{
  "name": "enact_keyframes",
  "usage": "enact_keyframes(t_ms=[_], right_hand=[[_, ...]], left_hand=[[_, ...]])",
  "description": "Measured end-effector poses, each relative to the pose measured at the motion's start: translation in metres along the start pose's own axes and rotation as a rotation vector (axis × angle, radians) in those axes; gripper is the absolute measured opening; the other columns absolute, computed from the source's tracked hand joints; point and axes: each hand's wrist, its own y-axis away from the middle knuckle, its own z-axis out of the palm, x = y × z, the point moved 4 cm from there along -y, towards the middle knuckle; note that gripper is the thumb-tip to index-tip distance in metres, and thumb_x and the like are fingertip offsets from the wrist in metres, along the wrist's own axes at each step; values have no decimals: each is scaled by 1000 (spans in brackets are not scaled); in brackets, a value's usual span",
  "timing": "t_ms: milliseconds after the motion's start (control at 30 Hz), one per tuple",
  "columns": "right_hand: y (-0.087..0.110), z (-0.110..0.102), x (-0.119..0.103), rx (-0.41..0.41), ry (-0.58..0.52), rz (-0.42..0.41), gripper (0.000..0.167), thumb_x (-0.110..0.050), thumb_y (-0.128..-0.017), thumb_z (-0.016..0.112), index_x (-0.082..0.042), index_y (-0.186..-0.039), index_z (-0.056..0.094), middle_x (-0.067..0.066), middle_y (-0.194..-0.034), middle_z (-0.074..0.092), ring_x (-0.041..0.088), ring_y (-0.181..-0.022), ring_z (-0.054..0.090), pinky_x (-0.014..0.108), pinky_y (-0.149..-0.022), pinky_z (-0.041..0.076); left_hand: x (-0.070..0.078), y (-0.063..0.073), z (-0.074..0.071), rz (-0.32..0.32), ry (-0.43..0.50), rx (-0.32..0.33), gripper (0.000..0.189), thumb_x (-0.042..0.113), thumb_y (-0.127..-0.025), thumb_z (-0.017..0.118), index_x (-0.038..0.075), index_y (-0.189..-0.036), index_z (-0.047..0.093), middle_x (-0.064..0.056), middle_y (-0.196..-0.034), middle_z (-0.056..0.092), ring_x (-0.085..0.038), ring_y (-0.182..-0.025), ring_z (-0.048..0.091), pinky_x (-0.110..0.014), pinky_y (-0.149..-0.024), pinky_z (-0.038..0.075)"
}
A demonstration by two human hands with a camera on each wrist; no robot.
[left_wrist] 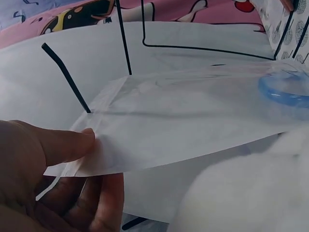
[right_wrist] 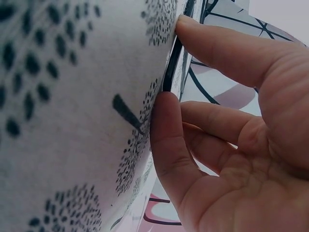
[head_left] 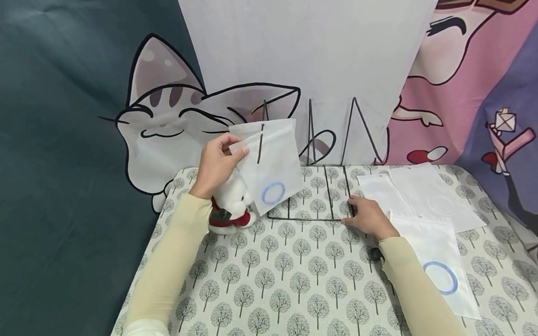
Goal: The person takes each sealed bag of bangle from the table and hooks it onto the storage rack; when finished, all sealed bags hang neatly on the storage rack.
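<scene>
Right hand (head_left: pixel 371 217) low — likely on rack (head_left: pixel 329 192)

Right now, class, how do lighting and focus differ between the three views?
Head: brightest, tree-print tablecloth fairly crisp; left wrist: dimmer, zip bag pale, white plush toy blurred; right wrist: dim too, right hand fairly clear, top right corner washed out.

a tree-print tablecloth (head_left: pixel 276 277) lies before a green, white and pink cartoon backdrop (head_left: pixel 325 39).

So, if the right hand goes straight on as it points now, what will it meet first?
Probably the black wire rack; the right hand seems to touch its near right corner.
</scene>
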Motion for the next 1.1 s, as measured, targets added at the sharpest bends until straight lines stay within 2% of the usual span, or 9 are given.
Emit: enact_keyframes(t_ms=[133, 300, 467, 600, 900, 1100], right_hand=[[1, -1, -1, -7, 2, 4, 81, -25, -89, 84, 12, -151, 47, 30, -165, 37, 56, -151, 34, 67, -125, 29], [1, 0, 0, 0, 6, 4, 80, -25, -90, 84, 11, -151, 48, 30, -165, 38, 55, -151, 35, 66, -125, 31], [0, 0, -1, 4, 13, -5, 81, -25, -89, 85, 12, -151, 48, 30, -164, 39, 56, -150, 36, 67, -124, 32], [0, 0, -1, 5, 16, 2, 81, -25, -89, 85, 12, -151, 48, 29, -165, 39, 55, -150, 37, 65, -125, 32], [0, 0, 0, 8, 33, -5, 81, -26, -89, 84, 12, -150, 49, 30, -164, 40, 56, -149, 37, 66, -124, 32], [-2, 1, 0, 23, 49, -29, 78, -26, -89, 84, 12, -148, 51, 32, -161, 43, 57, -148, 39, 66, -124, 33]], left_hand=[[1, -10, 0, 8, -56, 23, 23, 20, -95, 82, 11, -115, 78, -8, -109, 80, -12, -75, 59, -21, -60, 45], [-2, -19, 0, -3, -96, 56, 22, 24, -95, 82, 15, -114, 79, -6, -105, 80, -13, -77, 60, -23, -61, 45], [-7, -23, -3, -27, -110, 108, 25, 23, -93, 84, 17, -117, 81, -6, -97, 78, -12, -76, 60, -21, -59, 44], [-9, -23, -5, -14, -99, 118, 26, 22, -93, 84, 16, -118, 80, -7, -97, 78, -11, -80, 63, -19, -63, 48], [-5, -10, -18, 4, -51, 154, 26, 24, -94, 83, 15, -118, 79, -9, -108, 79, -16, -96, 75, -24, -82, 61], [8, 11, -30, 49, 37, 265, 25, 23, -94, 82, 9, -113, 76, -6, -109, 78, -12, -95, 73, -21, -85, 61]])
